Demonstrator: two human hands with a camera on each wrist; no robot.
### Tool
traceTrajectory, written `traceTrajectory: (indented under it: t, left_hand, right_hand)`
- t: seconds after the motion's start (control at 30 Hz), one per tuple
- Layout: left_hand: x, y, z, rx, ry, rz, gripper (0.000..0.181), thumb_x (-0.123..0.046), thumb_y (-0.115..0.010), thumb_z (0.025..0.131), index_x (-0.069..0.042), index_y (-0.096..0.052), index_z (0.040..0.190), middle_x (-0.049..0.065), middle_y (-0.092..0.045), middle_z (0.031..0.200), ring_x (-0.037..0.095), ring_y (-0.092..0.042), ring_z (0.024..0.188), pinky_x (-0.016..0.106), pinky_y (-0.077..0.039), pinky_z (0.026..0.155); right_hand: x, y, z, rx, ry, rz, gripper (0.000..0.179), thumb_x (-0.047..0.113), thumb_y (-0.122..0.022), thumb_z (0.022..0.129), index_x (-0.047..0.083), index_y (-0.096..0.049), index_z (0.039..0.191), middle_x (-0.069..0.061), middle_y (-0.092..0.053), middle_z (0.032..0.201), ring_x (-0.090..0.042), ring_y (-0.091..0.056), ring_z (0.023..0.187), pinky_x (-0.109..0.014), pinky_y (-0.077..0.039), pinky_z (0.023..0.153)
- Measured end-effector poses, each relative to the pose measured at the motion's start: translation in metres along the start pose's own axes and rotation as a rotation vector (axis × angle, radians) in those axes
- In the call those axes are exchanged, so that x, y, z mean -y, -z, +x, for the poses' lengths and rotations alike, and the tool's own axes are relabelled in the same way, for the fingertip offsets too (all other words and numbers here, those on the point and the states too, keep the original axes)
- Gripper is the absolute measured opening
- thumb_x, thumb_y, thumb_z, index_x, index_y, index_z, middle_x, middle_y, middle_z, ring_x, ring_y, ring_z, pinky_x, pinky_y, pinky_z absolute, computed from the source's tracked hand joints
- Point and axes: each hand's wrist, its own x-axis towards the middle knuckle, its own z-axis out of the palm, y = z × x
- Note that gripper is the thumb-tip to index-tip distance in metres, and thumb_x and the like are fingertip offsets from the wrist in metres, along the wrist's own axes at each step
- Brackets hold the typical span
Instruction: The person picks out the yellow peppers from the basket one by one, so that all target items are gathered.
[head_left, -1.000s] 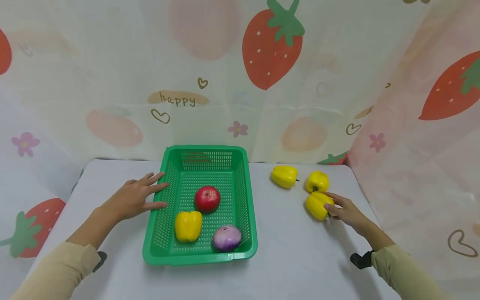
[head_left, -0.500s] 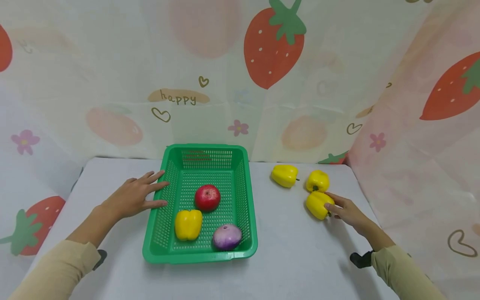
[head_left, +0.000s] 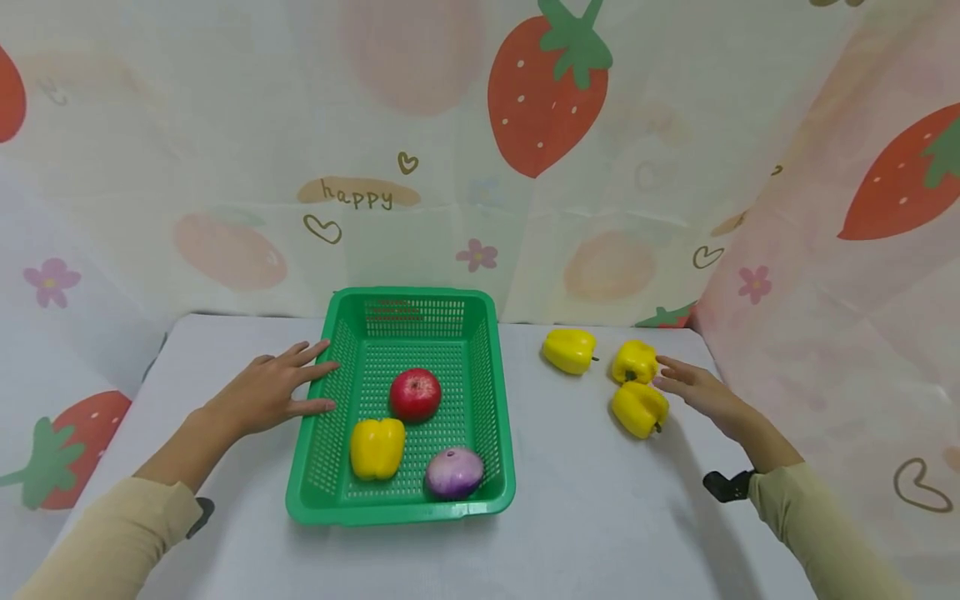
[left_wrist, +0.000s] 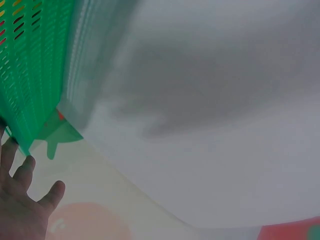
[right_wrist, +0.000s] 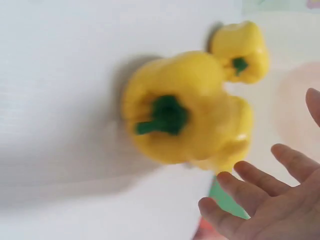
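Note:
My left hand [head_left: 270, 387] rests with spread fingers on the left rim of a green plastic basket [head_left: 306, 492]; the left wrist view shows the fingers along the basket's side [left_wrist: 35, 75]. My right hand [head_left: 705, 396] hovers just right of two yellow bell peppers, its fingers apart and holding nothing. The nearer pepper [head_left: 639, 410] lies with its green stem toward me, touching the pepper behind it [head_left: 634, 361]. In the right wrist view the spread fingers are beside the peppers [right_wrist: 170, 110]. A third yellow bell pepper [head_left: 569, 351] lies farther left.
Inside the basket lie a red pomegranate [head_left: 416, 395], a yellow bell pepper [head_left: 377, 449] and a purple, rounded eggplant-like vegetable [head_left: 454, 473]. The white table [head_left: 570, 517] ends at a patterned cloth backdrop [head_left: 480, 167], which also hangs along the right side.
My right hand has let go of the nearer yellow bell pepper and moved up and slightly right, its fingers opening. The peppers stay in place. My left hand has not moved.

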Motion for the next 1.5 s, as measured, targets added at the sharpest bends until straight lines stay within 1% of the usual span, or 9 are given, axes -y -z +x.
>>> traceTrajectory:
  t: [0.13,0.3,0.5,0.7,0.87,1.0,1.17,1.37,1.5]
  left_hand:
    - [0.0,-0.001,0.0,-0.007,-0.005,0.003,0.064,-0.048,-0.069,0.09,-0.009,-0.058,0.14,0.022,-0.038,0.155,0.049,-0.037,0.138,0.069,-0.04,0.099]
    - [0.001,-0.001,0.0,-0.002,-0.003,0.007,0.065,-0.049,-0.069,0.09,-0.01,-0.058,0.14,0.022,-0.038,0.155,0.049,-0.037,0.138,0.069,-0.04,0.099]
    - [0.001,-0.001,0.0,-0.001,0.002,0.008,0.064,-0.049,-0.069,0.09,-0.01,-0.058,0.14,0.021,-0.039,0.154,0.049,-0.037,0.138,0.069,-0.039,0.099]
    - [0.001,-0.002,-0.001,0.003,0.002,0.014,0.065,-0.05,-0.068,0.09,-0.01,-0.058,0.14,0.021,-0.038,0.155,0.049,-0.037,0.138,0.069,-0.039,0.099]
    - [0.001,-0.001,0.0,0.004,0.003,0.015,0.065,-0.051,-0.068,0.09,-0.01,-0.058,0.14,0.021,-0.038,0.155,0.049,-0.037,0.138,0.07,-0.039,0.099]
    - [0.0,0.0,0.0,0.003,-0.001,0.013,0.065,-0.051,-0.068,0.09,-0.01,-0.058,0.14,0.021,-0.039,0.154,0.05,-0.037,0.138,0.071,-0.039,0.099]
    - [0.0,-0.001,0.001,0.0,-0.001,0.018,0.064,-0.051,-0.068,0.09,-0.011,-0.059,0.139,0.021,-0.039,0.154,0.05,-0.038,0.137,0.07,-0.039,0.098]
    - [0.001,-0.001,0.001,-0.002,-0.001,0.021,0.064,-0.052,-0.068,0.09,-0.011,-0.059,0.139,0.021,-0.039,0.154,0.049,-0.038,0.137,0.07,-0.039,0.098]
    - [0.0,-0.001,0.001,-0.001,-0.003,0.02,0.065,-0.052,-0.068,0.09,-0.011,-0.059,0.139,0.021,-0.039,0.154,0.049,-0.038,0.137,0.07,-0.04,0.098]
  right_hand:
    - [0.026,0.009,0.001,-0.01,0.095,0.013,0.074,0.043,-0.05,0.103,0.009,-0.016,0.16,-0.028,-0.022,0.16,-0.05,-0.029,0.141,-0.067,-0.025,0.111]
    - [0.061,0.004,0.008,0.013,0.185,0.019,0.075,0.045,-0.054,0.101,0.016,-0.019,0.16,-0.021,-0.027,0.161,-0.048,-0.039,0.137,-0.066,-0.026,0.111]
    - [0.107,-0.021,0.02,0.089,0.25,0.031,0.069,0.047,-0.057,0.099,0.027,-0.028,0.158,-0.011,-0.031,0.16,-0.041,-0.039,0.14,-0.066,-0.024,0.113]
    - [0.153,-0.049,0.032,0.17,0.356,0.011,0.067,0.044,-0.059,0.098,0.028,-0.03,0.157,-0.007,-0.035,0.159,-0.032,-0.034,0.144,-0.062,-0.028,0.113]
    - [0.181,-0.07,0.041,0.204,0.422,0.021,0.069,0.045,-0.062,0.096,0.031,-0.031,0.157,-0.005,-0.035,0.159,-0.028,-0.034,0.145,-0.058,-0.03,0.114]
    - [0.198,-0.088,0.046,0.245,0.446,0.037,0.068,0.04,-0.062,0.097,0.03,-0.031,0.157,-0.005,-0.036,0.158,-0.025,-0.032,0.146,-0.056,-0.031,0.114]
    - [0.217,-0.111,0.054,0.294,0.434,0.055,0.066,0.037,-0.062,0.098,0.03,-0.033,0.156,-0.003,-0.039,0.155,-0.024,-0.034,0.144,-0.053,-0.033,0.114]
    - [0.23,-0.137,0.069,0.368,0.438,0.077,0.068,0.036,-0.063,0.096,0.027,-0.033,0.156,-0.003,-0.037,0.156,-0.023,-0.038,0.141,-0.049,-0.039,0.111]
    - [0.237,-0.154,0.071,0.419,0.423,0.105,0.068,0.034,-0.065,0.096,0.025,-0.034,0.156,-0.003,-0.038,0.156,-0.021,-0.043,0.137,-0.042,-0.045,0.106]
